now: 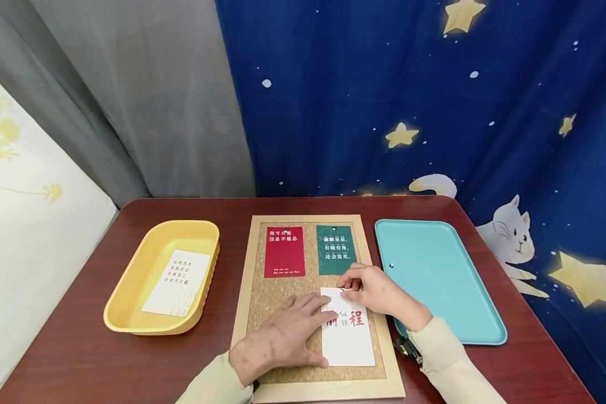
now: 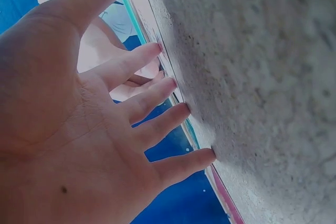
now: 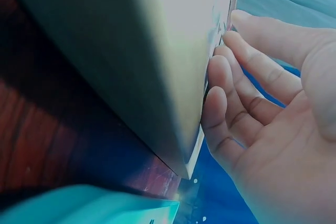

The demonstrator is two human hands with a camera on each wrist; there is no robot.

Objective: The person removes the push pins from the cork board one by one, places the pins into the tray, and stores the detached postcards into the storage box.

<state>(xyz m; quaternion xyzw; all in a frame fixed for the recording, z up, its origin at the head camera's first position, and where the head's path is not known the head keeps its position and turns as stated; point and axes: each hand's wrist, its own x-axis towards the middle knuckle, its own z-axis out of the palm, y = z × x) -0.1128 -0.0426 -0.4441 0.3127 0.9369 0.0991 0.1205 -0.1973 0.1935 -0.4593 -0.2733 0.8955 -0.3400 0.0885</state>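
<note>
A white card [image 1: 348, 348] with red and blue characters lies on the lower right of a wood-framed corkboard [image 1: 269, 306]. My left hand [image 1: 285, 339] is spread flat, its fingertips on the card's left side; the left wrist view shows those fingers [image 2: 149, 129] straight and apart. At the card's top edge my right hand [image 1: 376, 289] pinches a small pushpin between thumb and forefinger, mostly hidden by the fingertips. In the right wrist view the other fingers [image 3: 215, 111] curl against the board. Above, a red card [image 1: 285, 255] and a green card [image 1: 333, 264] each have a pin at the top.
A yellow tray [image 1: 126, 292] on the left holds another white printed card [image 1: 177, 283]. On the right is a turquoise tray [image 1: 444, 280] with a silver pushpin [image 1: 391, 266] near its left edge. Everything stands on a dark red table [image 1: 55, 359] before curtains.
</note>
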